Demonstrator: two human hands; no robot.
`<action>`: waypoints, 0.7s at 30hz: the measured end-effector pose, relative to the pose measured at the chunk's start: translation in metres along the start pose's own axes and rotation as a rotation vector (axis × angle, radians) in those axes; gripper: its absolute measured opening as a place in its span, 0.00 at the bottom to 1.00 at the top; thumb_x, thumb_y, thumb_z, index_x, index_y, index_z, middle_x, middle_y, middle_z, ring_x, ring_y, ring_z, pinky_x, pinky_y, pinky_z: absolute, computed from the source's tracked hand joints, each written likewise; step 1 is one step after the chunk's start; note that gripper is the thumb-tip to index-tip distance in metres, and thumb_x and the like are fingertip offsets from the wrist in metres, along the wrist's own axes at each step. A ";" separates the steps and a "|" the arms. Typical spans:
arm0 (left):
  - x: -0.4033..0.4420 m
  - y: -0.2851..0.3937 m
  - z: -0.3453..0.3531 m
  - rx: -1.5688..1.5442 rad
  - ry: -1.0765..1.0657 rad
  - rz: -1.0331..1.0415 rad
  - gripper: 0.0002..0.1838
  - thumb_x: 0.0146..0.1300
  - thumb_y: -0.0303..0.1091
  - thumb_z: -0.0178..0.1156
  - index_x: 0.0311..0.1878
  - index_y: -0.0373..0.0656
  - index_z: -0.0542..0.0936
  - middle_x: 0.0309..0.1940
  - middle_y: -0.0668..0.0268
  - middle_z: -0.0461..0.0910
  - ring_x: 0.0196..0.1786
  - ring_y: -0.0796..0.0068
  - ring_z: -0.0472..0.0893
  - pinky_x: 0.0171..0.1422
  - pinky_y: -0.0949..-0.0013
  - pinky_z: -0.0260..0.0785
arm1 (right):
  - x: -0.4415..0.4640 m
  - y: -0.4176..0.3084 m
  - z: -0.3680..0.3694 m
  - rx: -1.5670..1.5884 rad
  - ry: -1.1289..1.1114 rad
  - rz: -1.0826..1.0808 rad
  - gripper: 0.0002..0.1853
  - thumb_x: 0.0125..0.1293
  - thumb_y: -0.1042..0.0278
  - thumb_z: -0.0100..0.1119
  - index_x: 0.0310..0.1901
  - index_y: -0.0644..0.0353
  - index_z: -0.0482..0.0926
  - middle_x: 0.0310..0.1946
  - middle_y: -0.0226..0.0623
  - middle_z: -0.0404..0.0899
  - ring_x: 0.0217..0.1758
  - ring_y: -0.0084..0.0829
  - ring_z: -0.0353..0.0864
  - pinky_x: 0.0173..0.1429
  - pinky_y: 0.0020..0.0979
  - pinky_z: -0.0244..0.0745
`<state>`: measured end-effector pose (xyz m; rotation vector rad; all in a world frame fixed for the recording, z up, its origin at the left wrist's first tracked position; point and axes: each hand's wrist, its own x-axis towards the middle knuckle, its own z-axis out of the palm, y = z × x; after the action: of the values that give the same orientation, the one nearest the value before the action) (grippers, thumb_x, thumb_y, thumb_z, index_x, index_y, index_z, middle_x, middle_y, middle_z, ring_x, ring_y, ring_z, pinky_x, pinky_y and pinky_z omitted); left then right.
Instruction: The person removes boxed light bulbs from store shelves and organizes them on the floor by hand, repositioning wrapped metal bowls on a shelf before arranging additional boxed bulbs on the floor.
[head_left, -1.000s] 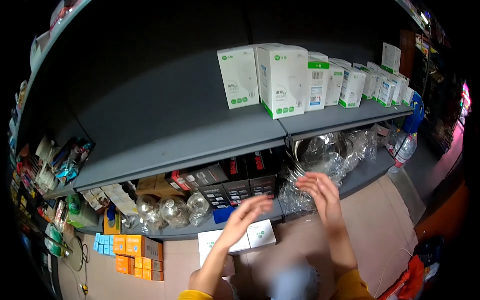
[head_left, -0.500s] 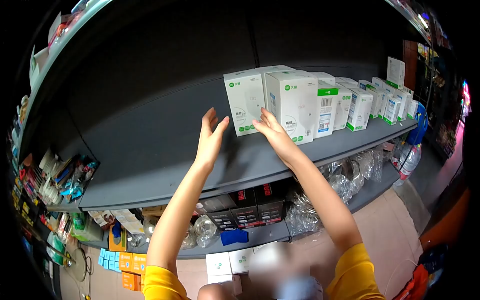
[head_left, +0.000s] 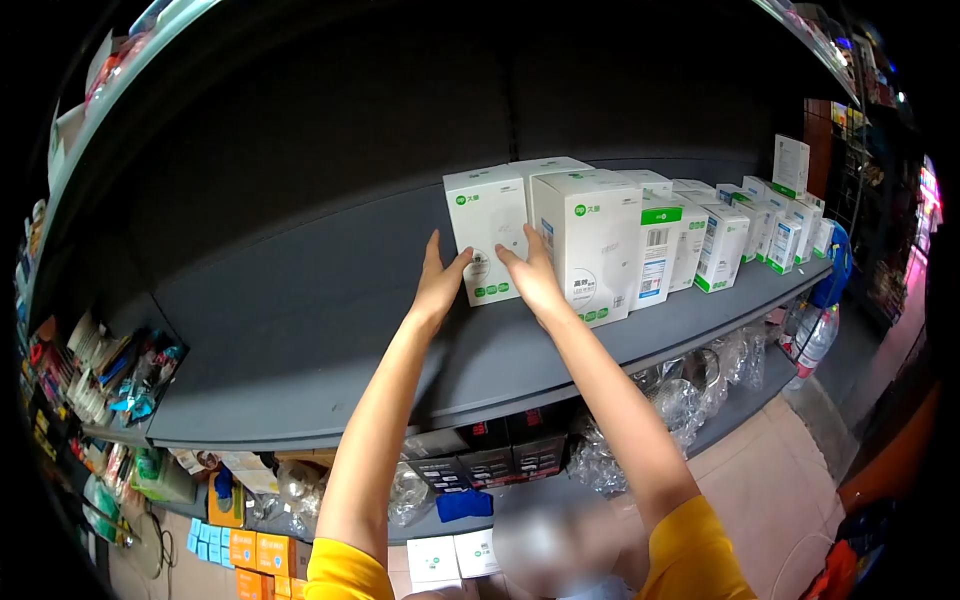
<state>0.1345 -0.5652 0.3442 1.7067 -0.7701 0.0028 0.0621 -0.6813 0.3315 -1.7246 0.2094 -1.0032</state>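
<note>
Left hand and right hand now closer around leftmost white box, fingers spread wide, contact unclear

I read 久量 on the leftmost white box and the big white box, the latter also bearing 高效; smaller print blurs for me.

On the long grey metal shelf, it's three large white cardboard boxes! At least eight smaller white-and-green cartons toward its right end, two bare hands above it, one blue bundle below it!
</note>
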 end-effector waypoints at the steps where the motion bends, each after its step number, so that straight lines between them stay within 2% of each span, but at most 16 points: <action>1: 0.000 0.002 0.002 -0.035 -0.011 -0.017 0.39 0.55 0.44 0.52 0.63 0.38 0.45 0.62 0.48 0.47 0.65 0.57 0.48 0.65 0.64 0.44 | 0.001 0.000 0.001 0.010 0.004 0.003 0.37 0.52 0.58 0.52 0.58 0.72 0.52 0.59 0.55 0.50 0.65 0.44 0.46 0.65 0.33 0.43; 4: 0.009 -0.005 0.009 -0.073 -0.019 0.001 0.38 0.55 0.41 0.52 0.63 0.39 0.45 0.61 0.50 0.50 0.64 0.60 0.51 0.64 0.65 0.46 | 0.000 0.001 0.004 -0.015 0.055 -0.032 0.35 0.51 0.63 0.54 0.55 0.76 0.53 0.56 0.60 0.53 0.61 0.48 0.51 0.63 0.35 0.48; 9: 0.008 -0.004 0.013 -0.218 -0.034 0.026 0.35 0.55 0.38 0.52 0.62 0.39 0.48 0.58 0.53 0.57 0.61 0.63 0.58 0.61 0.66 0.51 | -0.001 0.003 0.007 -0.035 0.047 -0.045 0.34 0.51 0.63 0.54 0.55 0.75 0.54 0.54 0.59 0.56 0.60 0.49 0.54 0.62 0.36 0.50; 11: 0.008 -0.003 0.014 -0.228 -0.005 0.006 0.34 0.56 0.37 0.52 0.62 0.39 0.49 0.57 0.54 0.58 0.59 0.64 0.60 0.60 0.67 0.52 | 0.000 0.007 0.008 -0.121 0.083 -0.097 0.32 0.52 0.60 0.53 0.56 0.70 0.57 0.51 0.54 0.60 0.57 0.43 0.60 0.59 0.34 0.55; 14: 0.009 -0.006 0.013 -0.205 0.032 0.012 0.33 0.56 0.36 0.52 0.61 0.39 0.50 0.56 0.54 0.60 0.58 0.64 0.61 0.60 0.67 0.53 | 0.002 0.016 0.011 -0.146 0.090 -0.116 0.30 0.53 0.60 0.52 0.55 0.70 0.58 0.49 0.52 0.62 0.53 0.42 0.63 0.56 0.34 0.57; 18: 0.004 -0.003 0.007 -0.264 0.064 -0.026 0.31 0.57 0.38 0.50 0.61 0.39 0.51 0.55 0.54 0.60 0.58 0.65 0.61 0.59 0.67 0.54 | 0.002 0.018 0.013 -0.171 0.096 -0.142 0.29 0.54 0.61 0.52 0.54 0.70 0.59 0.47 0.50 0.63 0.51 0.41 0.64 0.54 0.33 0.59; 21: 0.001 0.001 0.002 -0.241 0.088 -0.053 0.29 0.59 0.40 0.48 0.61 0.40 0.51 0.56 0.54 0.60 0.58 0.65 0.61 0.59 0.67 0.54 | 0.002 0.012 0.013 -0.156 0.070 -0.112 0.29 0.57 0.59 0.49 0.55 0.69 0.58 0.50 0.50 0.61 0.55 0.42 0.61 0.57 0.33 0.56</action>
<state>0.1343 -0.5671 0.3448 1.4876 -0.6331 -0.0490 0.0761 -0.6782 0.3210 -1.8604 0.2442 -1.1559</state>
